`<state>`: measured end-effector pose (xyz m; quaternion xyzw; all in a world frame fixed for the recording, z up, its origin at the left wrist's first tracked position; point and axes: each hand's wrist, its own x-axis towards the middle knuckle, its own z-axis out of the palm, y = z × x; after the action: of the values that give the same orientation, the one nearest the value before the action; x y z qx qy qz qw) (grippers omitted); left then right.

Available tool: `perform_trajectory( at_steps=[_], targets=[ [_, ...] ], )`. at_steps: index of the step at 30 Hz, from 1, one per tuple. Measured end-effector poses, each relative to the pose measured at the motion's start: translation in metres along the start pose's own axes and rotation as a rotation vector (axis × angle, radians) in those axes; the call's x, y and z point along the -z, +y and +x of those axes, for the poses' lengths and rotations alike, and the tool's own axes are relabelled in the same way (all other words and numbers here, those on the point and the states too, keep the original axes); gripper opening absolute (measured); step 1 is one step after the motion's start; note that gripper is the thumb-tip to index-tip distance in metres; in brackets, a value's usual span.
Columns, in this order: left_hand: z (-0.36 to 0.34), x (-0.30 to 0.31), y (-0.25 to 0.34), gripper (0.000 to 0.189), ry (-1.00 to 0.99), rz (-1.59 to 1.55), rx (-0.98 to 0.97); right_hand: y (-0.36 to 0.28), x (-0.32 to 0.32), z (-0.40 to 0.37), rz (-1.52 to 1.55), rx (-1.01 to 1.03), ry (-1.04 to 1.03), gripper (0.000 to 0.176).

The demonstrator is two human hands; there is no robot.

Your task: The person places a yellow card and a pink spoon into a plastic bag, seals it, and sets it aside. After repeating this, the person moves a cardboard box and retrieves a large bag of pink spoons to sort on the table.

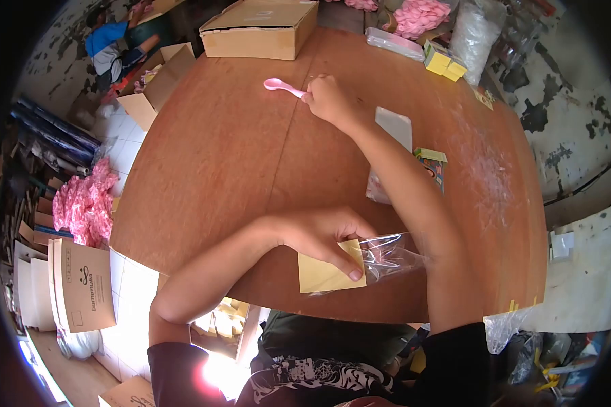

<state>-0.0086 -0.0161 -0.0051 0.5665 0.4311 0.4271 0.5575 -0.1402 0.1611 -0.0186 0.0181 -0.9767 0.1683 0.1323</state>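
Out over the wooden table, my right hand [329,102] is closed on the handle of a pink spoon [275,85], whose bowl points left. Near the front edge, my left hand [326,234] pinches a pale yellow card [322,273] with the thumb on top. A clear plastic bag [390,254] spreads to the right from the card, under the same fingers. Below my right forearm lie a stack of clear plastic sleeves [394,129] and a small printed box [432,166], both partly hidden by the arm.
A cardboard box [259,30] stands at the table's [204,149] back edge. Back right are yellow boxes [445,62], a clear plastic roll [477,37] and pink items [421,17]. Left on the floor: pink bundles [87,200] and cartons [81,285]. A person [108,47] sits back left.
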Motion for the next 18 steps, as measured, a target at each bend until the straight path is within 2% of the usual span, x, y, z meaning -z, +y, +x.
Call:
perform_trajectory(
  at_steps=[2,3,5,7,9,11,13,16,18],
  targets=[
    [-0.002,-0.001,0.002,0.034,0.011,-0.024,-0.02,0.002,-0.001,-0.016,-0.261,0.167,0.274,0.018],
    [-0.002,-0.001,0.003,0.034,0.029,-0.046,-0.041,0.002,0.003,-0.026,-0.269,0.165,0.272,0.018],
    [-0.003,-0.002,0.005,0.035,0.061,-0.069,-0.035,0.005,0.016,-0.051,0.048,0.176,0.43,0.017],
    [-0.003,-0.001,0.003,0.035,0.096,-0.095,-0.028,0.009,0.044,-0.09,0.248,0.038,0.356,0.018],
    [0.0,0.003,-0.004,0.036,0.246,0.061,-0.033,0.003,0.08,-0.136,0.5,-0.074,0.371,0.016],
    [0.001,0.005,-0.005,0.036,0.321,0.124,-0.075,0.012,0.105,-0.175,0.563,-0.056,0.472,0.019],
    [0.002,0.003,0.001,0.035,0.485,0.114,0.125,0.017,0.126,-0.21,0.689,-0.092,0.602,0.019],
    [0.005,0.002,0.0,0.034,0.507,0.15,0.139,0.037,0.139,-0.249,0.817,-0.142,0.594,0.02],
    [0.007,0.0,0.001,0.034,0.5,0.17,0.117,0.039,0.137,-0.26,0.776,-0.157,0.588,0.02]
  ],
)
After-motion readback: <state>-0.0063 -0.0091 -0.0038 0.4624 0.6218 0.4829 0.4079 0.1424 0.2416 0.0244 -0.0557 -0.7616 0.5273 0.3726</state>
